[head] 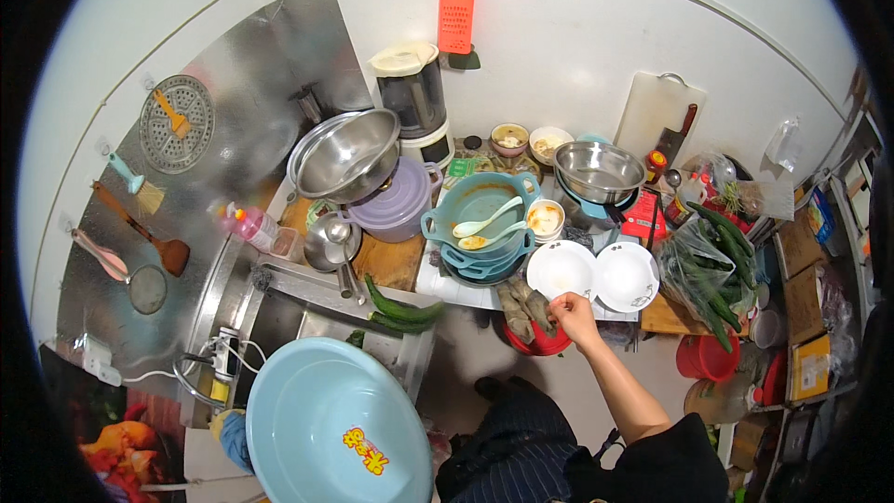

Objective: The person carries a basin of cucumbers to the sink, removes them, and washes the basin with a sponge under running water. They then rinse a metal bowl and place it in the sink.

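My right hand (575, 319) reaches to the counter's front edge, thumb and forefinger close together. Its fingertips meet a grey-brown cloth (518, 313) that hangs over the edge, right by the rim of a white plate (559, 267); which of them it grips, if either, is unclear. A second white plate (627, 277) lies to the right, its rim against the first. My left hand is out of view. Behind the cloth stand stacked blue-green two-handled pots (447, 223), stained inside, with two pale spoons (489, 218) in the top one. Beside them is a stack of small soiled bowls (545, 218).
A large light-blue basin (314, 405) stands at the sink (328, 325), near some green cucumbers (401, 311). A lilac lidded pot (394, 206) and steel bowls (349, 157) crowd the left. Bagged cucumbers (705, 272) overhang the right edge. A cleaver (676, 136) leans against a cutting board (646, 105).
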Demonstrator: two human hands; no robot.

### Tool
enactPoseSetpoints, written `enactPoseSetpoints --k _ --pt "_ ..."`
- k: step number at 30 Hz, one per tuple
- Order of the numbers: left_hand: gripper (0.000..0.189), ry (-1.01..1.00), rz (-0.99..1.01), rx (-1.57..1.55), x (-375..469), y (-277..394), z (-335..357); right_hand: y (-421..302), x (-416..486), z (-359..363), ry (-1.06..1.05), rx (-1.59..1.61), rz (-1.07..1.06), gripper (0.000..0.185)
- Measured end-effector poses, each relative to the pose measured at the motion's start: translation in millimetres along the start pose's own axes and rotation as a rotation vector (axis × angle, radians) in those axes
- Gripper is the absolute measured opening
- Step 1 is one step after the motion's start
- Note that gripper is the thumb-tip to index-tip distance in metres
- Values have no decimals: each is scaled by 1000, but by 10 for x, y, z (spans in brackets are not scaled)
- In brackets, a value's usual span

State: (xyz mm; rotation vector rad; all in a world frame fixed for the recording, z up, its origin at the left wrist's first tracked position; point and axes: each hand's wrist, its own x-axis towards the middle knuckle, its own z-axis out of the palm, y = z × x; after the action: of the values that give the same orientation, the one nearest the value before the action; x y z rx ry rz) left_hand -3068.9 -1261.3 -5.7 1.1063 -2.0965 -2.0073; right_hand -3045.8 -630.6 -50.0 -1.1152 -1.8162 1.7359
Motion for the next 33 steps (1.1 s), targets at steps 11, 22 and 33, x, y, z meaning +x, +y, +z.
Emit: enactPoseSetpoints --k 11,22,33 --pt "50 -14 -13 -112 30 -109 -480 153 99 55 -27 -146 -44 9" --pt "67 -17 -26 -331 214 -391 -731 -388 -361 527 -53 -240 -423 6" --pt "62 -162 82 -343 -26 -225 -570 -367 -1826 1849 -995 19 476 39"
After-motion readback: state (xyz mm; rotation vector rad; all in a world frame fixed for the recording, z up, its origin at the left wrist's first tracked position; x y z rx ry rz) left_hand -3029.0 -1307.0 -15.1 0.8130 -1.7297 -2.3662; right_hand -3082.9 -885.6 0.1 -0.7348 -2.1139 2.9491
